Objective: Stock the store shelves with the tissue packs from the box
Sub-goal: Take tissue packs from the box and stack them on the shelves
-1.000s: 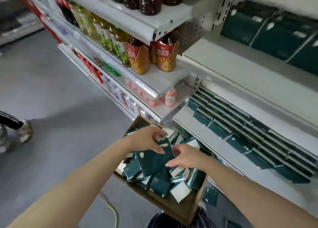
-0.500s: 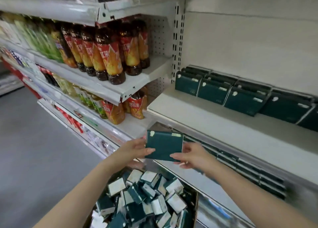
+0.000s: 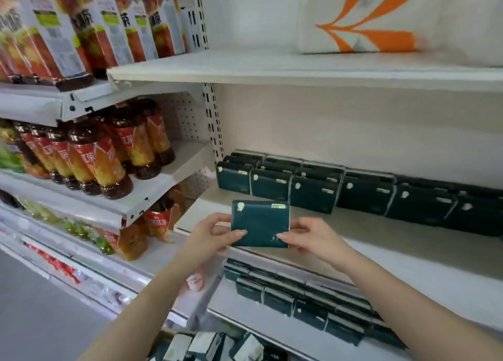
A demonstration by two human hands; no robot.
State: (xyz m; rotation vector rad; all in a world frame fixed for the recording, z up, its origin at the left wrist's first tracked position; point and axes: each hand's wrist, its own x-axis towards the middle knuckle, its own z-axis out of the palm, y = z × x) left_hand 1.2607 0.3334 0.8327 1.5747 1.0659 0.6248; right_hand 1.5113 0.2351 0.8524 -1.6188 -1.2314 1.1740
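A dark green tissue pack (image 3: 260,223) is held upright between both hands, just above the front edge of the middle white shelf (image 3: 381,254). My left hand (image 3: 209,234) pinches its left side and my right hand (image 3: 309,236) pinches its right side. Behind it, a row of matching green packs (image 3: 313,190) stands along the back of the same shelf. More packs (image 3: 299,298) lie in rows on the shelf below. The box (image 3: 206,345) of loose packs shows at the bottom edge, under my arms.
Bottles of red-labelled tea (image 3: 95,159) fill the shelves to the left, with more bottles (image 3: 81,28) above. A white and orange package (image 3: 367,14) sits on the top shelf. Grey floor (image 3: 32,319) lies at lower left.
Both hands have lifted the green pack out of the box and raised it up to the middle shelf. The view has tilted upward, so the box has dropped to the bottom edge.
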